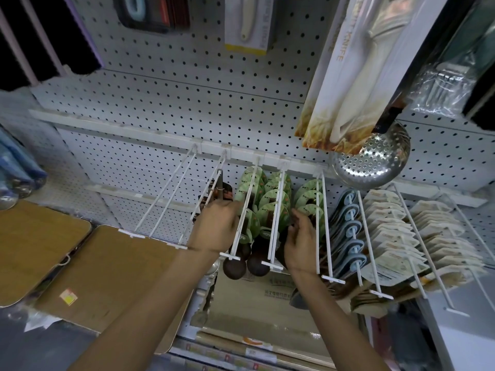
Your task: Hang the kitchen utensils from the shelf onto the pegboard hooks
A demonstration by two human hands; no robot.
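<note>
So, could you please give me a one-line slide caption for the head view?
Left hand holds a dark-handled utensil at a pegboard hook; right hand reaches among hanging green-carded spoons.

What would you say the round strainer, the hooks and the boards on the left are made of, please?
Strainer: looks like bare polished metal, shiny with punched holes. Hooks: probably white-coated wire, thin and glossy. Boards: wood or bamboo by the tan grain, though a printed finish is possible.

A white pegboard wall (187,84) pierced with rows of dark holes fills the back, crossed by white rails (112,124), with wood-grain boards (40,245) lying low at left under dim, even light.
</note>
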